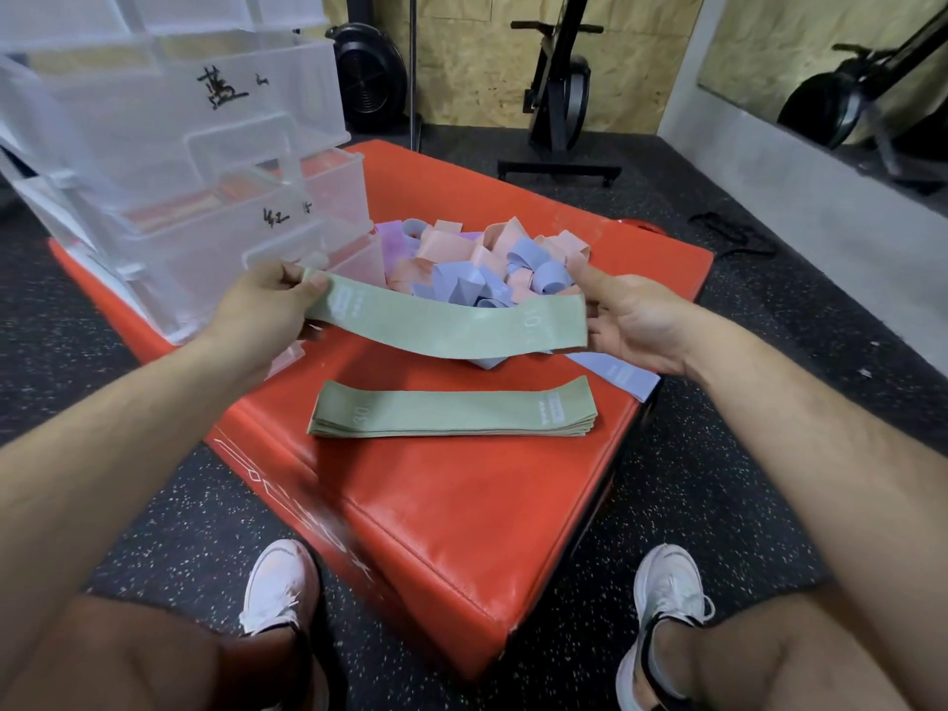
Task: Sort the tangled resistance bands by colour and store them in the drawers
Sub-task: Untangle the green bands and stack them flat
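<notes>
Holding green resistance band (pixel 446 325), likely light, limp: my left hand (pixel 267 300) pinches one end, right hand (pixel 631 320) grips the other.

Matt cloth bands (pixel 451 413), glossy vinyl box (pixel 461 531), translucent plastic drawers (pixel 169 146).

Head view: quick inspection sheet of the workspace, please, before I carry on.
Surface: red padded box on the speckled gym floor.
Job's things: green band held between both hands; green stack flat near the front; pink and lilac pile behind; one lilac band at the right edge; clear drawers at left, lower ones pulled out.
Clutter: nothing seen.
Hands: left hand pinches one end, right hand holds the other.
Cables: dark cord-like thing on the floor; cannot tell what.
Surroundings: exercise bike, mirror.
</notes>
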A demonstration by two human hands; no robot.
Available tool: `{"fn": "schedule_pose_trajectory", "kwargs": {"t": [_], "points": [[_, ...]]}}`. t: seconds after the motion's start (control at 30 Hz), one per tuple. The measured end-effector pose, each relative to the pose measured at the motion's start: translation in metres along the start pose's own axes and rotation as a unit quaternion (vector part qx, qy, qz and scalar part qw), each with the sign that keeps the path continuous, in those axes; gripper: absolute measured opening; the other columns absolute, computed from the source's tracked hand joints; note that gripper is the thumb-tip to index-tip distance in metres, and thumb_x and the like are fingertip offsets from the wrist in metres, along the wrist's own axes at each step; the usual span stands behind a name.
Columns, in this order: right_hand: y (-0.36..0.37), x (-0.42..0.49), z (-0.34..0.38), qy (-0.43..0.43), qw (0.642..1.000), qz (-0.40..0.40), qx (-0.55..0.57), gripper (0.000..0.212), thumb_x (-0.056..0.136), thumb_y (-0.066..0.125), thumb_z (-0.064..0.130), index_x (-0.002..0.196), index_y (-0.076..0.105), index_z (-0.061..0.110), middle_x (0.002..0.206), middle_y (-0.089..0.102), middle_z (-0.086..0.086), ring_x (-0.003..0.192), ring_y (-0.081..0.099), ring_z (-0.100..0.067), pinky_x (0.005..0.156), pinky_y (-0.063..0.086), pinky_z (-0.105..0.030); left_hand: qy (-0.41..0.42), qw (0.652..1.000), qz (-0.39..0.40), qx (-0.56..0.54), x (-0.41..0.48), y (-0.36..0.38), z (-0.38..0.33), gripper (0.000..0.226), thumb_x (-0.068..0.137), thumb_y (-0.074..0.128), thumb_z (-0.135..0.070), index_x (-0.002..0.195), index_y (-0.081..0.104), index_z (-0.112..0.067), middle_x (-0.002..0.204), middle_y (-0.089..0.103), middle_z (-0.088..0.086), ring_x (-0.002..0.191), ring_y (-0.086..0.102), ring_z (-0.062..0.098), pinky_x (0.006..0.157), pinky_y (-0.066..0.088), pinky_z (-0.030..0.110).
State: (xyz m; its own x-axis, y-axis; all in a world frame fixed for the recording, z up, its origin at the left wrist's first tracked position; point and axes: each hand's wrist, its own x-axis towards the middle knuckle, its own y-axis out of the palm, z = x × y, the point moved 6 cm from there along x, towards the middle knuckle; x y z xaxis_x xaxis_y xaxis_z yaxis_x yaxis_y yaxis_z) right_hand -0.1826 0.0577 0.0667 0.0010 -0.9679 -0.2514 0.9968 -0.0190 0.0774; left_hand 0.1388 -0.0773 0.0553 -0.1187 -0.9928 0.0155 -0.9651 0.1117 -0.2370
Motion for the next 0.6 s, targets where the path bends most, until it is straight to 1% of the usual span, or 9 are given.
{"fn": "schedule_pose_trajectory", "kwargs": {"t": [0.03,0.07,0.13,0.2,0.3,0.4,0.43,0.5,0.6], "points": [[0.001,0.000,-0.001,0.002,1.000,0.009,-0.020,0.048,0.079,0.070,0.038,0.109,0.068,0.000,0.106,0.075,-0.014,0.100,0.073,-0.025,0.090,0.059,-0.037,-0.003,1.000,-0.002,0.000,-0.001,0.000,0.000,0.019,0.098,0.060,-0.020,0.081,0.055,-0.015,0.083,0.062,0.010,0.066,0.059,0.025,0.064,0.054,0.037],[-0.001,0.001,-0.002,0.000,0.999,0.003,-0.049,0.038,0.078,0.074,0.030,0.103,0.070,0.002,0.101,0.076,-0.011,0.096,0.073,-0.023,0.086,0.060,-0.033,-0.007,1.000,-0.003,0.003,-0.001,-0.001,0.001,0.020,0.098,0.060,-0.020,0.080,0.054,-0.016,0.083,0.061,0.010,0.067,0.059,0.026,0.066,0.053,0.040],[-0.011,0.002,-0.004,-0.009,0.991,-0.044,-0.126,0.018,0.078,0.080,0.012,0.093,0.072,0.005,0.091,0.075,-0.009,0.087,0.071,-0.021,0.075,0.058,-0.027,-0.029,1.000,-0.004,0.008,0.000,-0.004,0.005,0.022,0.097,0.061,-0.018,0.077,0.052,-0.017,0.081,0.058,0.008,0.069,0.057,0.025,0.071,0.052,0.042],[-0.021,-0.001,-0.003,-0.018,0.976,-0.099,-0.193,0.012,0.083,0.077,0.002,0.092,0.071,0.006,0.086,0.073,-0.011,0.079,0.070,-0.020,0.065,0.057,-0.023,-0.060,0.998,0.010,0.022,0.001,-0.007,0.010,0.023,0.095,0.063,-0.016,0.075,0.052,-0.019,0.079,0.057,0.004,0.071,0.056,0.022,0.069,0.050,0.037],[-0.027,-0.010,0.002,-0.026,0.952,-0.120,-0.281,0.011,0.091,0.070,0.002,0.099,0.068,0.009,0.082,0.072,-0.012,0.064,0.069,-0.012,0.055,0.052,-0.017,-0.097,0.992,0.052,0.060,-0.003,-0.004,0.018,0.020,0.091,0.066,-0.013,0.074,0.056,-0.019,0.079,0.058,0.006,0.066,0.052,0.019,0.062,0.044,0.029],[-0.031,-0.014,0.004,-0.025,0.903,-0.123,-0.412,0.008,0.094,0.068,0.011,0.103,0.067,0.012,0.082,0.074,-0.012,0.061,0.070,-0.018,0.049,0.048,-0.014,-0.093,0.987,0.081,0.100,-0.010,0.004,0.022,0.022,0.088,0.070,-0.010,0.074,0.055,-0.018,0.073,0.056,0.004,0.063,0.048,0.017,0.057,0.038,0.027],[-0.031,-0.015,0.003,-0.022,0.891,-0.121,-0.437,0.007,0.094,0.069,0.013,0.101,0.068,0.012,0.080,0.074,-0.011,0.061,0.070,-0.021,0.048,0.047,-0.014,-0.085,0.986,0.086,0.115,-0.013,0.006,0.021,0.021,0.087,0.070,-0.010,0.076,0.055,-0.018,0.073,0.057,0.002,0.064,0.049,0.016,0.057,0.038,0.027],[-0.029,-0.016,-0.002,-0.013,0.880,-0.107,-0.462,0.010,0.092,0.072,0.013,0.101,0.068,0.011,0.076,0.071,-0.008,0.060,0.069,-0.021,0.052,0.049,-0.018,-0.071,0.983,0.093,0.143,-0.017,0.007,0.020,0.018,0.087,0.072,-0.012,0.079,0.057,-0.018,0.074,0.060,0.000,0.066,0.052,0.015,0.058,0.040,0.027],[-0.027,-0.017,-0.010,0.020,0.881,-0.072,-0.467,0.021,0.088,0.075,0.006,0.104,0.064,0.014,0.079,0.068,-0.006,0.063,0.067,-0.017,0.061,0.051,-0.025,-0.075,0.975,0.116,0.174,-0.020,0.004,0.026,0.016,0.084,0.076,-0.018,0.083,0.061,-0.015,0.074,0.065,0.002,0.067,0.058,0.017,0.060,0.042,0.029]]}}
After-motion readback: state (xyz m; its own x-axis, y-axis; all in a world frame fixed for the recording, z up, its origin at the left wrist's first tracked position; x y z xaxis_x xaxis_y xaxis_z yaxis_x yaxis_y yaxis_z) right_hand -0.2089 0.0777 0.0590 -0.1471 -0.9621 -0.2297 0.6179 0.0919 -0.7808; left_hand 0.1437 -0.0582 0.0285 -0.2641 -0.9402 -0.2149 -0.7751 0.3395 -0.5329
